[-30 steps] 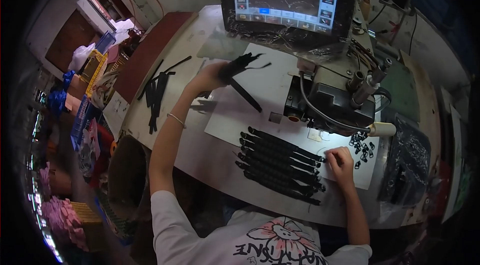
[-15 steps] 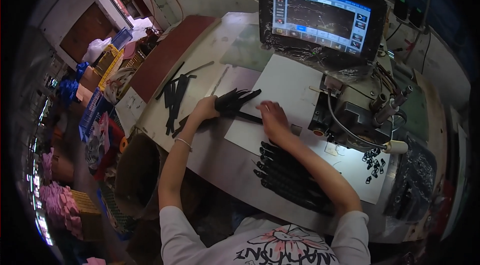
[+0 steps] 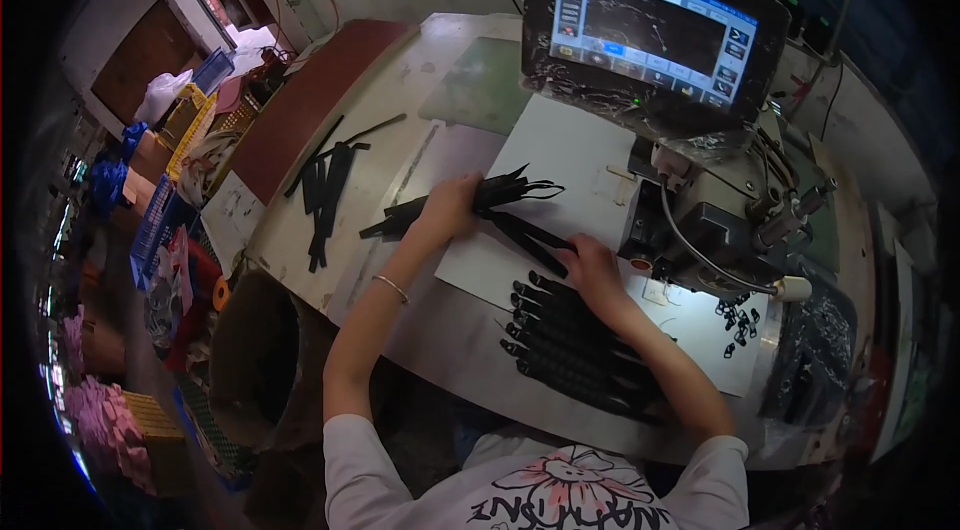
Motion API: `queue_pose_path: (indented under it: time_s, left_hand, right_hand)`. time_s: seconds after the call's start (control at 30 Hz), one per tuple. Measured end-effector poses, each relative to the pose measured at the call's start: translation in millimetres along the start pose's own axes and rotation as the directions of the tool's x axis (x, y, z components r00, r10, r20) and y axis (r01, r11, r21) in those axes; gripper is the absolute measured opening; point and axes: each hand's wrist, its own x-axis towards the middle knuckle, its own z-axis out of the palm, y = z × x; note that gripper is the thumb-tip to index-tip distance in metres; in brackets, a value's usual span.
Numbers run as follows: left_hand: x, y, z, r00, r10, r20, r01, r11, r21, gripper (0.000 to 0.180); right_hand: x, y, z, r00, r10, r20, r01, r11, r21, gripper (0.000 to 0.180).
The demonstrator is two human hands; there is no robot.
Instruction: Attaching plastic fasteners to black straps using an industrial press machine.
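Note:
My left hand (image 3: 455,208) is wrapped round a bundle of black zipper strips (image 3: 503,192), whose loose ends fan out to its right. From the bundle one zipper strip (image 3: 525,238) runs down to my right hand (image 3: 597,273), which pinches it near its end. Below the right hand and forearm, a row of black zippers (image 3: 565,335) lies side by side, with small sliders at their left ends. Under the machine's lamp, several small black zipper sliders (image 3: 738,322) are scattered on the white board.
A compact machine (image 3: 700,242) stands right of my right hand, under a lit touchscreen (image 3: 645,35). More black strips (image 3: 325,192) lie loose on the table's left. A dark bin (image 3: 250,360) sits below the left table edge, near crates (image 3: 155,220).
My left hand has moved right and slightly up with the bundle. The right hand has shifted right and down and now draws one zipper strip out from the bundle.

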Motion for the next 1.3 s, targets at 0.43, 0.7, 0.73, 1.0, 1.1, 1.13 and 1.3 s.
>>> queue_pose_path:
  time_s: [0.43, 0.7, 0.73, 1.0, 1.1, 1.13, 1.3]
  left_hand:
    - [-26.2, 86.1, 32.2, 0.89, 0.455, 0.036, -0.434, 0.867, -0.245, 0.025]
    - [-30.8, 109.9, 23.2, 0.928, 0.369, 0.046, -0.352, 0.912, -0.211, 0.026]
    - [-31.4, 119.8, 27.0, 0.925, 0.38, -0.006, -0.368, 0.893, -0.259, 0.028]
    - [-21.6, 154.2, 71.4, 0.859, 0.482, 0.173, -0.388, 0.833, -0.394, 0.027]
    - [-24.6, 155.9, 72.9, 0.852, 0.523, -0.001, -0.493, 0.802, -0.336, 0.027]
    - [-23.7, 152.9, 70.2, 0.872, 0.489, -0.006, -0.467, 0.828, -0.31, 0.026]
    - [-20.5, 105.8, 21.0, 0.952, 0.268, 0.147, -0.204, 0.916, -0.346, 0.02]
  right_hand:
    - [-34.5, 28.3, -31.3, 0.932, 0.352, 0.086, -0.361, 0.881, 0.305, 0.019]
    - [-85.4, 21.2, -70.0, 0.947, 0.299, 0.116, -0.319, 0.854, 0.411, 0.019]
    - [-90.4, 16.4, -73.3, 0.942, 0.32, 0.098, -0.328, 0.829, 0.454, 0.019]
    - [-114.3, 23.1, -89.2, 0.946, 0.323, -0.031, -0.278, 0.855, 0.438, 0.015]
    - [-121.6, 25.8, -99.8, 0.927, 0.373, -0.038, -0.336, 0.872, 0.355, 0.016]
    - [-121.8, 28.0, -100.2, 0.927, 0.374, -0.037, -0.337, 0.871, 0.359, 0.016]
    - [-122.5, 21.9, -107.0, 0.969, 0.186, -0.163, -0.196, 0.979, -0.049, 0.019]
